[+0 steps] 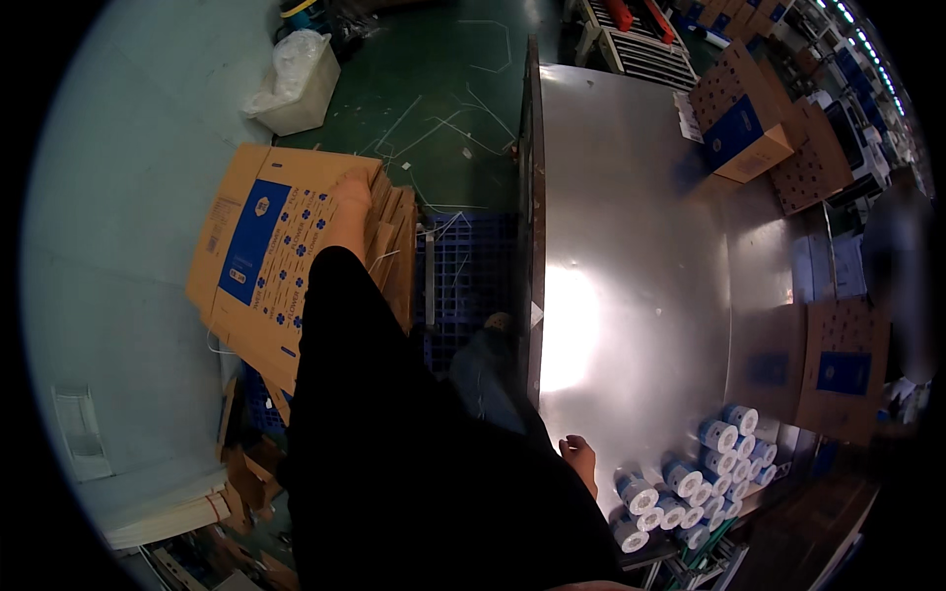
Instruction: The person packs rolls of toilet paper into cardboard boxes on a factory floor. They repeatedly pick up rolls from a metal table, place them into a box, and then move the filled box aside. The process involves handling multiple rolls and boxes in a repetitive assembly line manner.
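Observation:
A stack of flattened cardboard boxes (399, 236) leans by the wall on my left. My left arm reaches out to the top flattened cardboard box (305, 172), brown with a blue panel and a small flower print. My left hand (353, 195) is closed at this box's far right edge; its fingertips are hard to make out. Over the near left edge of the metal table, my right hand (579, 463) hangs with loosely bent fingers and nothing in them. Nearest to it are several white rolls (639, 495), grouped at the table's near corner.
The shiny metal table (631, 197) has a raised dark left edge. Printed cartons (739, 133) stand along its right side. A blue plastic pallet (468, 256) lies beside the stack. Beyond are a white bin (305, 94), loose straps on the green floor and a roller conveyor (645, 54).

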Demonstrator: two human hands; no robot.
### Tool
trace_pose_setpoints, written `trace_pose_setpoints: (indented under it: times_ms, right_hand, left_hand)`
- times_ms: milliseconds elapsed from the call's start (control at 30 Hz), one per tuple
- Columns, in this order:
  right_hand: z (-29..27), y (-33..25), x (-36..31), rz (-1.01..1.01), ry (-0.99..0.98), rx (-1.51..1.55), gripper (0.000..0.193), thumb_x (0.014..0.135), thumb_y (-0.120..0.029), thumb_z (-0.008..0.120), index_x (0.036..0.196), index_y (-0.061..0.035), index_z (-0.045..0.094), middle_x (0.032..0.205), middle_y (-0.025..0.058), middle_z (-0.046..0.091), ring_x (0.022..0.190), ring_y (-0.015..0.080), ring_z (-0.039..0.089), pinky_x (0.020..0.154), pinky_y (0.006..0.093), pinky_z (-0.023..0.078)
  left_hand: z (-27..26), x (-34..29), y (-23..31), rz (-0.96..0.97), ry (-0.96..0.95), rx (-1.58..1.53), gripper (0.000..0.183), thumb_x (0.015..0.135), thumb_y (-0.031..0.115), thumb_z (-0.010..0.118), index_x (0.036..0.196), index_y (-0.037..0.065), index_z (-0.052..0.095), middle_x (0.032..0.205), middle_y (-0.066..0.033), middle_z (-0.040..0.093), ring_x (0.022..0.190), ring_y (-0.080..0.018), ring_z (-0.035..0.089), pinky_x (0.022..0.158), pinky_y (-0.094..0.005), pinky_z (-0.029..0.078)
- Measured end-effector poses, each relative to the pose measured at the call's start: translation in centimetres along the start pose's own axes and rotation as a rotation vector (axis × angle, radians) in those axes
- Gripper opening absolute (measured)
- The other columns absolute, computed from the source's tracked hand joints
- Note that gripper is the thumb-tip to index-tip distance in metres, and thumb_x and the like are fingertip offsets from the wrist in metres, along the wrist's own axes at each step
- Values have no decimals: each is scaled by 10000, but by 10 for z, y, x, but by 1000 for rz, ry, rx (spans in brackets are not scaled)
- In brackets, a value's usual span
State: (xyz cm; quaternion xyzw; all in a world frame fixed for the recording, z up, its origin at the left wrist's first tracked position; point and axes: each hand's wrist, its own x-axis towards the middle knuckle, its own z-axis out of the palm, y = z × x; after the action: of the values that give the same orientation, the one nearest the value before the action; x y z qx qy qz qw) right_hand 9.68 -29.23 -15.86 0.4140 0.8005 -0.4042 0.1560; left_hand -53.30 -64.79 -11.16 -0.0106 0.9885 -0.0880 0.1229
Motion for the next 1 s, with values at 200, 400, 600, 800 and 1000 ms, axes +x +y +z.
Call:
trace_pose_setpoints:
  times_ms: [200, 400, 600, 800, 1000]
  right_hand:
    - [23, -13, -5, 8, -94, 16, 380, 824, -325, 675, 1050, -20, 661, 928, 150, 702, 857, 280, 688, 774, 365, 529]
    - [27, -32, -6, 21, -43, 30, 381, 823, -330, 674, 1056, -29, 662, 938, 146, 702, 868, 273, 689, 783, 365, 528]
    - [34, -17, -18, 7, -6, 128, 391, 834, -342, 673, 1059, -22, 661, 953, 152, 701, 869, 274, 691, 784, 363, 531]
    - [0, -17, -18, -131, 27, 148, 363, 855, -321, 667, 1066, -26, 661, 961, 148, 702, 859, 261, 692, 773, 349, 537]
    - [-89, -41, -39, -208, 351, 337, 319, 871, -223, 658, 1104, -7, 634, 1008, 125, 690, 867, 227, 675, 763, 328, 535]
  left_hand:
    - [9, 17, 21, 32, 128, 82, 508, 890, 185, 528, 1367, 316, 413, 1258, -120, 472, 1196, -328, 465, 900, -478, 462]
    - [30, -13, 34, 174, 314, 122, 585, 805, 112, 648, 1320, 164, 375, 1186, -153, 428, 1088, -381, 482, 846, -417, 512]
    - [40, -80, 13, 253, 321, 234, 604, 763, 52, 665, 1300, 106, 393, 1158, -155, 475, 1024, -365, 554, 786, -364, 537]
    - [-163, -145, 41, 466, 820, -286, 481, 793, -36, 568, 1257, 75, 510, 1073, -157, 561, 842, -354, 626, 684, -420, 524]
    - [-281, -304, 137, 987, 1033, -530, 409, 797, -38, 549, 1187, 79, 581, 1075, -89, 619, 833, -275, 661, 632, -366, 549]
